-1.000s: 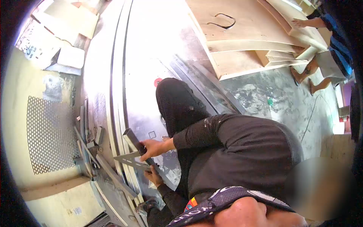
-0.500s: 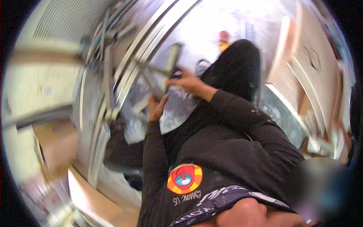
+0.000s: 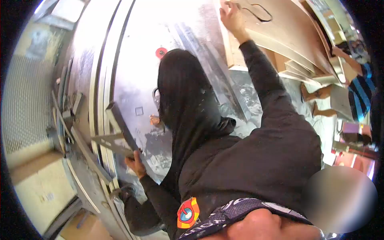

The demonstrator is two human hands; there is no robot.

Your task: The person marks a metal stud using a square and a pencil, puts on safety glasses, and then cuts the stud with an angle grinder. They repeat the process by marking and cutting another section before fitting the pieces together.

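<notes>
one metal tube [image 3: 122,126], left of centre, slants down-right to the left hand [image 3: 137,165], curled round it, well apart from the right hand [image 3: 234,19], hold unclear, beside glasses [image 3: 262,19] at top centre.

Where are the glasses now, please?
In the head view, the glasses lie near the top, right of centre, on the wooden panel beside the right hand.
</notes>
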